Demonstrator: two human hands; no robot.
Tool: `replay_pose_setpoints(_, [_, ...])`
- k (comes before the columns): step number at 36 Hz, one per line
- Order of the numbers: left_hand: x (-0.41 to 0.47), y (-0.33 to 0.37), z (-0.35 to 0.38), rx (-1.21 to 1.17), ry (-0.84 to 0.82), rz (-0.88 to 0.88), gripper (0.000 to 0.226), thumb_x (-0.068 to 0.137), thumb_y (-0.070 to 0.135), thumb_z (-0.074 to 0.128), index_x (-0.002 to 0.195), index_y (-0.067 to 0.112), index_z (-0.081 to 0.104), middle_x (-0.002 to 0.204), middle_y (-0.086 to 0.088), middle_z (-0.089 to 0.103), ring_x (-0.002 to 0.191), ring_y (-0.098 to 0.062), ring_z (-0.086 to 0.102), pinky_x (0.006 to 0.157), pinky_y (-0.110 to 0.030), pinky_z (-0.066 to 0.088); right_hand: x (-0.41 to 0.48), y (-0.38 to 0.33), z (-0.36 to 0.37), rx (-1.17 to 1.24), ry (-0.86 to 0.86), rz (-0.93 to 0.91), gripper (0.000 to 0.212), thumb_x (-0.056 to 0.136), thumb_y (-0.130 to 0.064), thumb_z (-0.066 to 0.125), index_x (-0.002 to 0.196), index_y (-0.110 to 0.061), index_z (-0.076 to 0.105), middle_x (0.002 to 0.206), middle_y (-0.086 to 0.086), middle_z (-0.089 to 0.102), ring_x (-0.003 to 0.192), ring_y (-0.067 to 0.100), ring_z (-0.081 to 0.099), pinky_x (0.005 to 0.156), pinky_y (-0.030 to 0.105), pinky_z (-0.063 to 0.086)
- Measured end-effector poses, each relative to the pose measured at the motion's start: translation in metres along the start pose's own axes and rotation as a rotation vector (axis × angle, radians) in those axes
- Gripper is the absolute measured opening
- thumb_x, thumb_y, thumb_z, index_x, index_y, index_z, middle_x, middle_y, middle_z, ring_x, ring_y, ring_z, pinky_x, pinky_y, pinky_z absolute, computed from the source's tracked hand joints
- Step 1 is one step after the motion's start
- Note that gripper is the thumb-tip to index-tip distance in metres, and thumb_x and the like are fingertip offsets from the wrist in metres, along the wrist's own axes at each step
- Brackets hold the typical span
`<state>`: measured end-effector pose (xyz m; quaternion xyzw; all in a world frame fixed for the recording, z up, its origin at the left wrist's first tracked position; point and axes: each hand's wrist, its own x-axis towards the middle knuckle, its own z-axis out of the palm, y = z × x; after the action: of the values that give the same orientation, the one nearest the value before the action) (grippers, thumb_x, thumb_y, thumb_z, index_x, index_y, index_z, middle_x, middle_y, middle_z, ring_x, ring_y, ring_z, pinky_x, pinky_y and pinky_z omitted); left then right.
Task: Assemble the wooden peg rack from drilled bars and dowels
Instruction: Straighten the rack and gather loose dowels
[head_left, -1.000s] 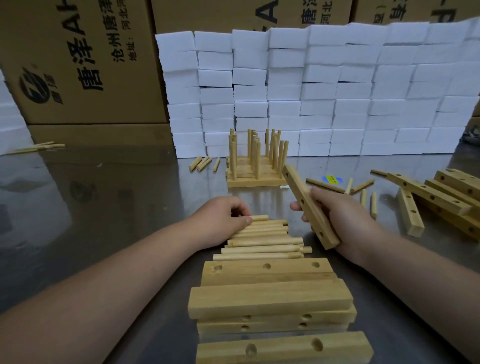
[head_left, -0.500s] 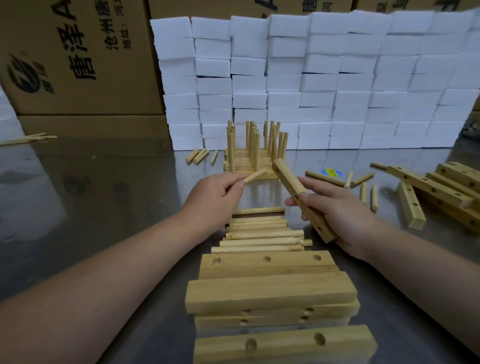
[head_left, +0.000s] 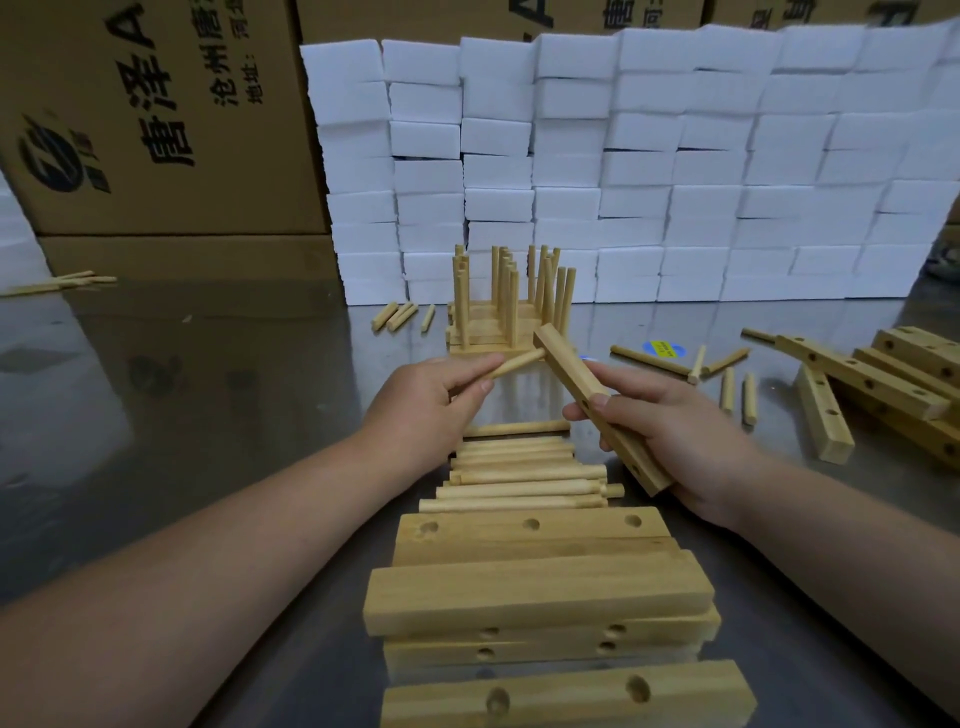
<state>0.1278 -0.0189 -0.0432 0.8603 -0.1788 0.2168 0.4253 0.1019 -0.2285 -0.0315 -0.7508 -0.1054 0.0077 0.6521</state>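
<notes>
Head view: the left grip (head_left: 431, 400) pinches one dowel (head_left: 519, 362), its tip touching the far end of the one drilled bar (head_left: 571, 366), which the right grip (head_left: 675, 441) holds tilted above the desk (head_left: 208, 415). Half a second ago tip and bar were apart. Below the hands lies a dowel row (head_left: 519, 473), about eight pieces; nearer, a bar stack (head_left: 535, 592), about six. Behind stands one pegged rack (head_left: 506, 332), with four short dowels (head_left: 400, 315) loose to its left.
</notes>
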Motion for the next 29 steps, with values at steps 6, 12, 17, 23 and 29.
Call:
replay_pose_setpoints(6, [0.0008,0.0012,0.0007,0.129,0.013,0.028,0.031,0.094,0.024,0.051,0.123,0.027,0.059,0.070,0.019,0.049,0.061,0.002,0.046,0.056,-0.015,0.033,-0.0029,-0.0029,0.0019,-0.009,-0.015,-0.009,0.035,0.092,-0.013,0.051,0.124,-0.028,0.057,0.085,-0.002,0.072,0.061,0.002,0.052,0.056,0.012,0.044])
replay_pose_setpoints(12, [0.0007,0.0051,-0.0004,0.189,0.012,0.021,0.009,0.094,0.027,0.049,0.093,0.032,0.056,0.062,0.010,0.049,0.052,-0.003,0.044,0.049,-0.021,0.030,-0.0045,-0.0036,0.0012,-0.128,-0.009,-0.046,0.036,0.094,-0.021,0.050,0.126,-0.037,0.054,0.071,-0.005,0.068,0.062,0.002,0.052,0.066,0.020,0.045])
replay_pose_setpoints(17, [0.0004,0.0084,-0.0034,0.202,0.024,0.061,0.019,0.094,0.023,0.050,0.105,0.021,0.064,0.065,0.012,0.048,0.057,-0.001,0.044,0.052,-0.016,0.030,-0.0056,-0.0041,0.0006,-0.138,-0.020,-0.037,0.035,0.093,-0.025,0.050,0.122,-0.045,0.055,0.065,-0.006,0.062,0.061,0.010,0.054,0.059,0.027,0.047])
replay_pose_setpoints(23, [-0.0004,0.0095,-0.0045,0.193,0.047,0.084,0.023,0.094,0.019,0.051,0.111,0.015,0.066,0.079,0.000,0.060,0.068,-0.004,0.048,0.062,-0.015,0.037,-0.0061,-0.0050,-0.0002,-0.182,-0.019,-0.057,0.036,0.092,-0.025,0.052,0.120,-0.047,0.054,0.064,-0.006,0.060,0.062,0.007,0.050,0.068,0.032,0.047])
replay_pose_setpoints(29, [0.0004,0.0098,-0.0051,0.128,0.002,0.016,0.019,0.094,0.020,0.050,0.098,0.017,0.068,0.081,-0.012,0.064,0.064,-0.007,0.050,0.054,-0.012,0.037,-0.0072,-0.0037,-0.0018,-0.247,-0.016,-0.064,0.036,0.091,-0.024,0.053,0.125,-0.038,0.056,0.062,-0.009,0.060,0.053,0.004,0.045,0.054,0.014,0.044])
